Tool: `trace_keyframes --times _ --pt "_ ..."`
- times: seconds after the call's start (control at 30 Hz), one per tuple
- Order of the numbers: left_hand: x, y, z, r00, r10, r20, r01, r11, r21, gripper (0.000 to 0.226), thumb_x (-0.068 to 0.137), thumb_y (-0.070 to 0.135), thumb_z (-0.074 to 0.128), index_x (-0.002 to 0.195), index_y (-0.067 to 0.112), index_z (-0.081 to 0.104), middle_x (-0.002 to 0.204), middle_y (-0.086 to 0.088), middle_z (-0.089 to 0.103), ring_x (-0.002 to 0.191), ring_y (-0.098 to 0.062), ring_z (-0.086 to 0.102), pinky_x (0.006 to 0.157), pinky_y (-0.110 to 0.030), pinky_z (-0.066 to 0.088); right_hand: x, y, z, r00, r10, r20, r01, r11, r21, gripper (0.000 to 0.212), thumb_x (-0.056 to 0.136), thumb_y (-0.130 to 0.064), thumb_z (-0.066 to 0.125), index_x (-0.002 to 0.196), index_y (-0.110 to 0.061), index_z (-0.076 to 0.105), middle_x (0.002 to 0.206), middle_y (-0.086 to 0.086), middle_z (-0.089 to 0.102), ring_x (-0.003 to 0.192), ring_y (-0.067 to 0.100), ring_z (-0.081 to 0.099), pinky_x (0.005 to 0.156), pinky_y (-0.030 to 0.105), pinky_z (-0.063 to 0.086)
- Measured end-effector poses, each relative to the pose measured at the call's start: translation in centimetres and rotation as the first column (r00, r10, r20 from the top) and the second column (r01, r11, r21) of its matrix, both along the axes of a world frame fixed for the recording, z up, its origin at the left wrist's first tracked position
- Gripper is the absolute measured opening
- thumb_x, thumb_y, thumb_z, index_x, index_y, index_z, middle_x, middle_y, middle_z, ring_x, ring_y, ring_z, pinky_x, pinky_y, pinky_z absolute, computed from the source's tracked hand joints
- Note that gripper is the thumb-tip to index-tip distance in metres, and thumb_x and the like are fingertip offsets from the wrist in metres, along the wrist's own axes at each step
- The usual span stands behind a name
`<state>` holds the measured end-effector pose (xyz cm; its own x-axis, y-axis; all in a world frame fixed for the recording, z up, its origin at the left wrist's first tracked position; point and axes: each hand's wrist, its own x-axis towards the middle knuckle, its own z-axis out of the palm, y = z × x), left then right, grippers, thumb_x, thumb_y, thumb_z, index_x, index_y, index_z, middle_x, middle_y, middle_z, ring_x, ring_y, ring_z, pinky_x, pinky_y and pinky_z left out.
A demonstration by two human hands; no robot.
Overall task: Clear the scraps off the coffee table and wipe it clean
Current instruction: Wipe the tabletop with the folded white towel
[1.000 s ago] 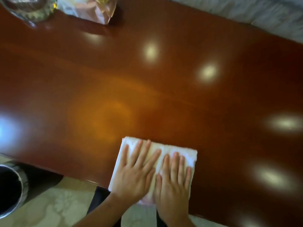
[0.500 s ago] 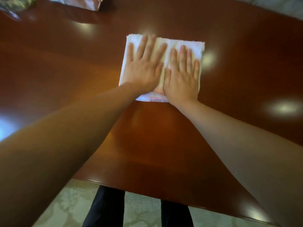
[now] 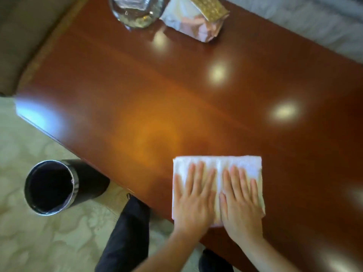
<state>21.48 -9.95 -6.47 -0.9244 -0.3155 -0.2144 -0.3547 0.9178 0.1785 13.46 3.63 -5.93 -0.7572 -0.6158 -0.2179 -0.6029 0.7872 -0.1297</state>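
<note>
Mid-wipe, judging by the layout: folded white towel (image 3: 249,165) flat on the glossy coffee table (image 3: 137,85), close to its near edge, near-left corner about at the lip. Pinned under left hand (image 3: 193,197) and right hand (image 3: 240,201), side by side, palms down, fingers straight and slightly spread, gripping nothing, only pressing; likely to load the cloth evenly and stop it bunching. Towel's long axis side to side across the body, centre fold pointing away toward the far side. Black waste bin (image 3: 51,186) on the floor just beside the near edge, probably placed for scraps. Glass dish (image 3: 137,10) and silvery packet (image 3: 194,22) at the far end, well apart from the towel.
</note>
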Motion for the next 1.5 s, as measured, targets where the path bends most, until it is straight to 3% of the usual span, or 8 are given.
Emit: trace_keyframes --times 0.13,0.23,0.37,0.53,0.67,0.87,1.23,1.5 --pt "1.4 -1.5 -0.1 0.990 0.120 -0.077 -0.120 0.993 0.005 0.065 0.102 0.042 0.042 0.163 0.023 0.031 0.174 -0.008 0.017 0.158 -0.027 0.024 0.124 -0.066 0.011 -0.8 -1.7 -0.6 0.985 0.170 -0.034 -0.169 0.985 0.023 0.061 0.110 -0.035 0.008 0.165 -0.013 0.019 0.171 0.009 0.027 0.158 0.029 0.024 0.124 0.057 0.024" --pt "1.6 -4.1 -0.1 0.953 0.290 -0.085 -0.290 0.957 0.012 0.062 0.103 0.038 0.038 0.163 0.022 0.030 0.173 -0.009 0.021 0.160 -0.025 0.018 0.124 -0.066 0.011 -2.6 -6.1 0.0 0.939 0.342 -0.024 -0.341 0.940 0.029 0.060 0.111 -0.036 0.009 0.166 -0.015 0.016 0.173 0.003 0.022 0.162 0.021 0.010 0.129 0.049 0.013" --pt "3.6 -14.4 -0.9 0.880 0.472 -0.060 -0.472 0.881 0.000 0.065 0.105 0.036 0.033 0.164 0.014 0.020 0.172 -0.019 0.016 0.161 -0.031 0.006 0.124 -0.068 0.002 -3.0 -19.8 -1.0 0.842 0.536 -0.058 -0.538 0.843 -0.023 0.060 0.110 -0.036 0.021 0.166 -0.016 0.012 0.174 0.000 0.014 0.162 0.021 0.011 0.128 0.049 0.019" --pt "3.9 -29.7 -0.8 0.850 0.517 -0.102 -0.521 0.854 -0.007 0.063 0.110 0.035 0.024 0.165 0.015 0.002 0.173 -0.019 0.002 0.162 -0.030 -0.001 0.127 -0.062 0.002 -2.8 -35.9 -1.1 0.823 0.564 -0.070 -0.567 0.822 -0.057 0.062 0.109 -0.038 0.019 0.167 -0.019 0.011 0.176 -0.003 0.009 0.163 0.019 0.005 0.131 0.049 0.013" --pt "4.3 -41.9 -1.2 0.793 0.597 -0.124 -0.603 0.798 -0.015 0.063 0.111 0.036 0.027 0.166 0.017 0.003 0.174 -0.014 -0.002 0.161 -0.028 -0.007 0.129 -0.057 -0.001 -2.7 -49.3 -1.2 0.797 0.596 -0.099 -0.604 0.792 -0.096 0.063 0.106 -0.040 0.013 0.166 -0.021 0.019 0.175 -0.005 0.015 0.162 0.017 0.008 0.131 0.048 0.008" --pt "3.9 -55.3 -0.6 0.804 0.589 -0.084 -0.593 0.804 -0.041 0.063 0.109 0.041 0.015 0.166 0.015 0.008 0.175 -0.013 0.000 0.162 -0.028 -0.004 0.129 -0.057 -0.002 -2.6 -62.1 -0.6 0.826 0.561 -0.055 -0.563 0.825 -0.056 0.067 0.102 -0.042 0.003 0.167 -0.027 0.004 0.176 -0.008 -0.001 0.162 0.017 -0.007 0.130 0.051 0.001" --pt "2.8 -53.4 -0.9 0.820 0.551 -0.157 -0.565 0.822 -0.070 0.065 0.107 0.039 0.011 0.166 0.013 0.008 0.175 -0.011 0.000 0.162 -0.022 -0.006 0.130 -0.050 0.001 -2.8 -60.2 -0.4 0.893 0.451 -0.005 -0.446 0.880 -0.164 0.060 0.107 -0.044 0.023 0.166 -0.032 0.017 0.175 -0.012 0.009 0.162 0.013 0.000 0.130 0.048 0.003" --pt "0.6 -43.2 -0.9 0.909 0.410 -0.073 -0.417 0.899 -0.137 0.069 0.109 0.038 0.039 0.165 0.007 0.015 0.174 -0.017 0.005 0.162 -0.029 0.000 0.128 -0.057 0.014 -4.3 -48.4 -0.7 0.934 0.356 0.041 -0.344 0.922 -0.180 0.062 0.106 -0.041 0.018 0.167 -0.026 0.017 0.176 -0.006 0.007 0.163 0.016 -0.003 0.130 0.050 0.006"
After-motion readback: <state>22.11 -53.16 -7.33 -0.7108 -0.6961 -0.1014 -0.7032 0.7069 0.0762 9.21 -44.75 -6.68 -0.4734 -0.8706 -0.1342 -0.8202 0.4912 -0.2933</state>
